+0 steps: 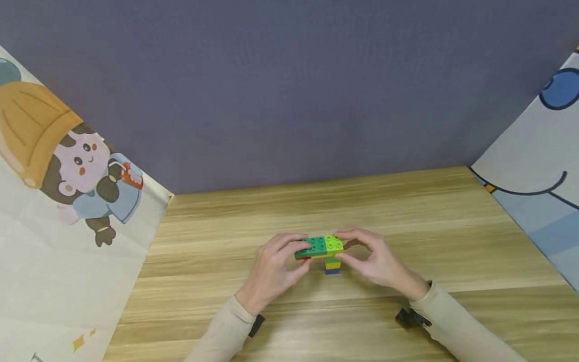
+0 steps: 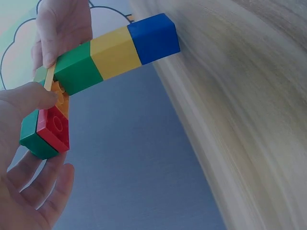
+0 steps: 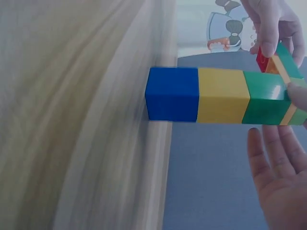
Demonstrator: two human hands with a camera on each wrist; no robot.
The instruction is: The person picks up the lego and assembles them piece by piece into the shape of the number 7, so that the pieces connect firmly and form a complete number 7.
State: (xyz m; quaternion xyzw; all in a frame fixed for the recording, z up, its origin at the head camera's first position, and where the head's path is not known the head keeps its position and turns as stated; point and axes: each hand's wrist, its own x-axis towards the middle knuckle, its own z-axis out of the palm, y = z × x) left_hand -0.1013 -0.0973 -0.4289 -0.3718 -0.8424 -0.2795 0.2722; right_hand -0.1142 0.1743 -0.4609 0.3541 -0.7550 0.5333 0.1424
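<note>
Both hands are at one toy brick structure. Its column stacks a blue brick (image 3: 172, 94) lowest, then a yellow brick (image 3: 223, 96) and a green brick (image 3: 266, 98). Across the top, a dark green brick (image 1: 318, 245) lies beside a lime green brick (image 1: 333, 244). Beneath the overhanging left part are a red brick (image 2: 55, 127) and an orange piece (image 2: 62, 103). My left hand (image 1: 273, 269) grips the overhanging end, thumb below and fingers above. My right hand (image 1: 377, 259) pinches the lime end. Whether the blue brick touches the table, I cannot tell.
The structure is over the middle of a wood-grain table (image 1: 217, 221). A grey-blue panel (image 1: 289, 100) rises along the back edge. Cartoon-printed walls flank the table, a left one (image 1: 45, 251) and a right one (image 1: 534, 151).
</note>
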